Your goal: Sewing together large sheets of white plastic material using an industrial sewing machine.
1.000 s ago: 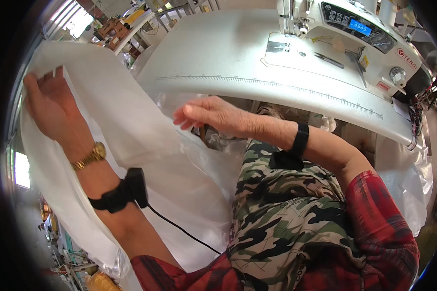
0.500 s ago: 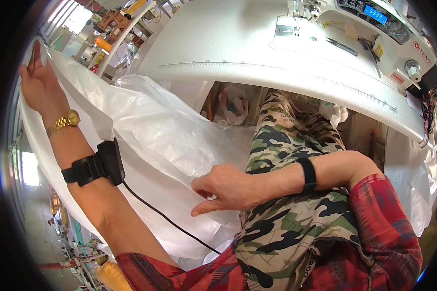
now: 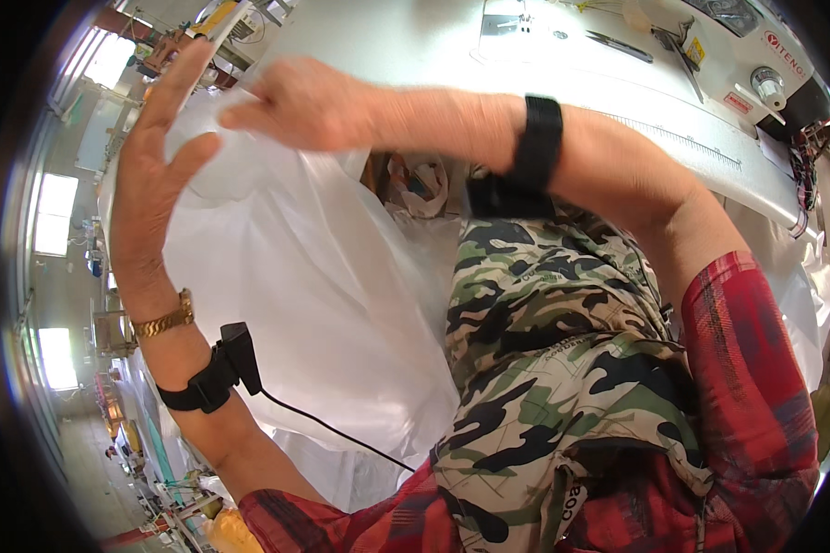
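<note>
A large sheet of thin white material, fabric or film, hangs over the left side and across my lap. At its far left edge my left hand is raised, fingers stretched and thumb apart, with no visible grip on the sheet. My right hand reaches across in front of the sheet's upper part, its thumb pointing toward my left hand. Its fingers look bent but are smeared by motion, so whether they pinch the sheet is unclear. A black strapped device with a cable sits on my left forearm.
A white sewing machine table with a ruler scale lies ahead. On it are a needle plate, dark tweezers and the machine's control end with a knob. A plastic bag is under the table.
My right hand has swung up and forward from my lap toward my left hand. My left hand has shifted right and lower. The white sheet has spread out, and the view has turned slightly.
</note>
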The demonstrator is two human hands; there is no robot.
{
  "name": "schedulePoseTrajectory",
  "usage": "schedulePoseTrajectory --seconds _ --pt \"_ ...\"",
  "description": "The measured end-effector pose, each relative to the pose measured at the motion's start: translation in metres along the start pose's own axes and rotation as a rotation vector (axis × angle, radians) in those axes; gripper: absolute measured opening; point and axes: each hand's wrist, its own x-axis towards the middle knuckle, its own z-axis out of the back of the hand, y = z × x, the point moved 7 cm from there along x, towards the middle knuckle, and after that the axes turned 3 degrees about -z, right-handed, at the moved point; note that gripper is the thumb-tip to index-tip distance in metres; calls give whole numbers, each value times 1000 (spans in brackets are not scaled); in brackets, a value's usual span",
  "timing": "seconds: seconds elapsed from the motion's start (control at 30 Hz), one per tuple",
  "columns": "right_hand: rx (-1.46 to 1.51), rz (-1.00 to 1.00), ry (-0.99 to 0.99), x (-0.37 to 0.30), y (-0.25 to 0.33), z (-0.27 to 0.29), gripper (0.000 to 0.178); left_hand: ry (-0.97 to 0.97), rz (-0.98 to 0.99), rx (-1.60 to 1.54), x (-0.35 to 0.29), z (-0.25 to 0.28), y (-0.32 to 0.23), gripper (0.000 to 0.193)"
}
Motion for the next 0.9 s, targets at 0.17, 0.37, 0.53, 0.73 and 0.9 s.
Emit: schedulePoseTrajectory --seconds 0.17,0.37,0.53,0.73,0.9 --pt "-41 175 -1 47 18 11 49 71 437 -69 2 -17 49 43" --pt "332 -303 19 -34 -34 -15 55 -80 373 21 39 -4 83 34" --pt "221 -306 102 -139 -39 -91 31 -176 387 471 42 41 137 45" --pt "171 -490 288 -188 -74 -99 30 -130 489 1052 24 60 179 50" --pt "-169 -229 158 -97 -77 -18 31 -300 -48 939 18 -18 71 56"
